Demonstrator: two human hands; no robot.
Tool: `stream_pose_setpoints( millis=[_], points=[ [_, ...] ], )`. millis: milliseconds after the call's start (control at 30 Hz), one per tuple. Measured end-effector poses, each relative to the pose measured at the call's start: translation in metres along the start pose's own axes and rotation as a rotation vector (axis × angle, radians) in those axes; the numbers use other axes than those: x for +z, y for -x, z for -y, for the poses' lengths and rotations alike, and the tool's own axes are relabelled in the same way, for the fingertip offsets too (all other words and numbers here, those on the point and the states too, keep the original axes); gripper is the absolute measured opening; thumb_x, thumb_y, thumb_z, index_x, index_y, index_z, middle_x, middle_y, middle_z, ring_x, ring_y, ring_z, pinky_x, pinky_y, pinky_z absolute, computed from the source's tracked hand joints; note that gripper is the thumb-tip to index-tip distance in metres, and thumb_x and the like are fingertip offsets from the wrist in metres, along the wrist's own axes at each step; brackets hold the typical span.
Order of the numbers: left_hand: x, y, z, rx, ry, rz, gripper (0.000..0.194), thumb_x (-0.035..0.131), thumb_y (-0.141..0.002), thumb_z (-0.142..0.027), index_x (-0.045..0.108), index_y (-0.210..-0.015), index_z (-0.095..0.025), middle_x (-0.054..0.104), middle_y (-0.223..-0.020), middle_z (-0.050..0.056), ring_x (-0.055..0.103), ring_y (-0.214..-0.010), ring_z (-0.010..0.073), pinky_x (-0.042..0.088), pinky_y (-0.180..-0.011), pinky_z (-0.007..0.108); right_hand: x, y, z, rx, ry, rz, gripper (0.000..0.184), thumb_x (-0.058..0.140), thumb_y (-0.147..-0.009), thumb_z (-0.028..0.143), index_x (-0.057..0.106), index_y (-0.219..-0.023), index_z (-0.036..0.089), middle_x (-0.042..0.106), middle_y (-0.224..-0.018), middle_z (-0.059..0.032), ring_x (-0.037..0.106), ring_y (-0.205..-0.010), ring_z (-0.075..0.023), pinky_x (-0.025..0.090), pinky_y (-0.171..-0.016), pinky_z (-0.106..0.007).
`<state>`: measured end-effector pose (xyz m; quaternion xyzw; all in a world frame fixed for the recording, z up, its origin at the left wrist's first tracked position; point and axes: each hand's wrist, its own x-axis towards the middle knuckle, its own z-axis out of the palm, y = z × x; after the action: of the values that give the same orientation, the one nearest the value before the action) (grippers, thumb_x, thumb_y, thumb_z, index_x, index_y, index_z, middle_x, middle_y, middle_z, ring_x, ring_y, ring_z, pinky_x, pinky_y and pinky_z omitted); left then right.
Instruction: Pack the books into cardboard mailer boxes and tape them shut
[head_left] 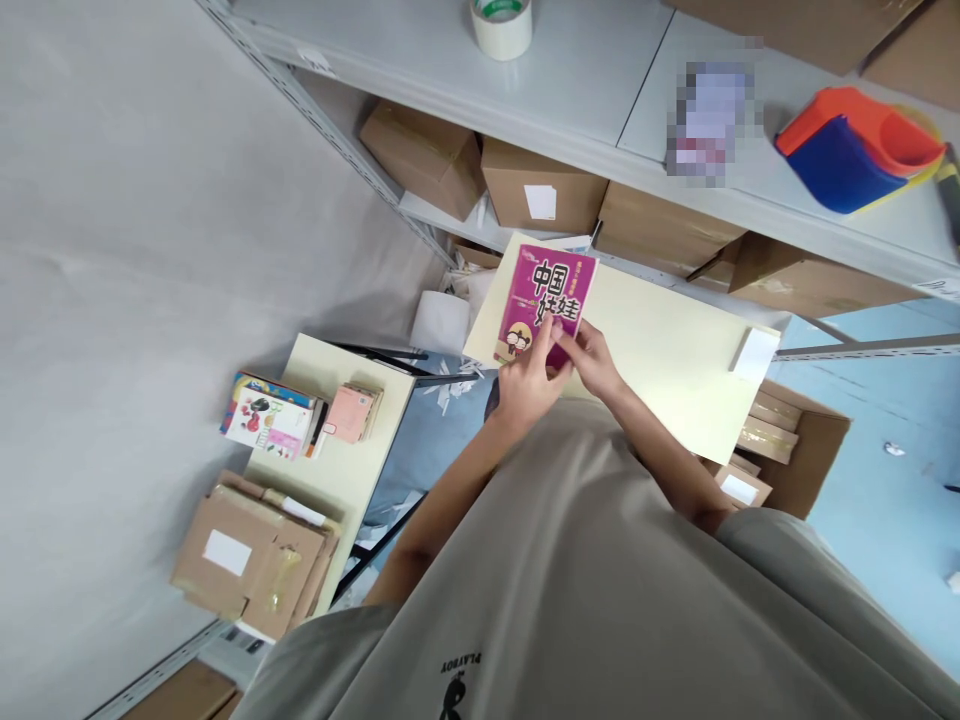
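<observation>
- Magenta, cartoon-covered paperback book (pixel 551 285): in hand, front cover shut, above the pale-yellow table (pixel 660 350).
- Right hand (pixel 596 365): half closed, seemingly pinching its near edge.
- Left hand (pixel 529 385): partly curled, fingers on the cover; grip unclear.
- Left of the left hand, stacked books (pixel 270 420) lie unheld; what remains cannot be told.

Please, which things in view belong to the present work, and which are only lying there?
Likely in use:
purple paper book, touched by left hand and right hand
flat pale-yellow table beneath

Likely lying about:
round cream tape roll
curved red, blue and yellow object
</observation>
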<state>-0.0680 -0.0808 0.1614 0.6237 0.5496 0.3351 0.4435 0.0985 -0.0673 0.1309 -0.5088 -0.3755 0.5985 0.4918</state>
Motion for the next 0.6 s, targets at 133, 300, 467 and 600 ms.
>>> stream_pose_setpoints(
  millis=[133, 300, 467, 600],
  points=[
    [-0.008, -0.011, 0.013, 0.032, -0.005, -0.084, 0.09, 0.092, -0.1, -0.054, 0.056, -0.179, -0.028, 0.069, -0.175, 0.015, 0.064, -0.166, 0.0401, 0.059, -0.134, 0.053, -0.016, -0.003, -0.007, 0.087, -0.107, -0.12, 0.085, 0.089, -0.078, 0.1, 0.076, -0.125, 0.031, 0.089, -0.134, -0.0093, 0.084, -0.13, -0.0368, 0.072, -0.114, -0.056],
    [-0.027, -0.033, 0.035, -0.167, 0.134, -0.094, 0.066, 0.084, -0.102, -0.062, 0.074, -0.152, -0.019, 0.087, -0.14, 0.016, 0.082, -0.14, 0.0377, 0.065, -0.121, 0.049, -0.033, -0.003, -0.01, 0.099, -0.069, -0.089, 0.086, 0.082, -0.084, 0.102, 0.074, -0.133, 0.033, 0.087, -0.142, -0.0104, 0.082, -0.134, -0.0367, 0.073, -0.112, -0.056],
    [-0.015, -0.052, 0.06, -0.167, 0.138, -0.078, 0.053, 0.084, -0.101, -0.059, 0.08, -0.139, -0.023, 0.089, -0.13, 0.011, 0.085, -0.126, 0.0319, 0.066, -0.113, 0.042, -0.046, -0.021, -0.036, 0.172, -0.04, -0.111, 0.083, 0.078, -0.089, 0.1, 0.071, -0.138, 0.033, 0.086, -0.143, -0.0108, 0.083, -0.131, -0.0355, 0.073, -0.114, -0.055],
    [-0.004, -0.087, 0.109, -0.309, 0.068, -0.031, 0.036, 0.084, -0.1, -0.041, 0.083, -0.13, -0.021, 0.09, -0.12, 0.011, 0.085, -0.11, 0.0293, 0.065, -0.103, 0.039, -0.061, -0.061, -0.086, 0.299, 0.212, -0.135, 0.069, 0.086, -0.089, 0.084, 0.072, -0.125, 0.027, 0.087, -0.135, -0.0165, 0.085, -0.119, -0.0371, 0.073, -0.109, -0.059]
  ],
)
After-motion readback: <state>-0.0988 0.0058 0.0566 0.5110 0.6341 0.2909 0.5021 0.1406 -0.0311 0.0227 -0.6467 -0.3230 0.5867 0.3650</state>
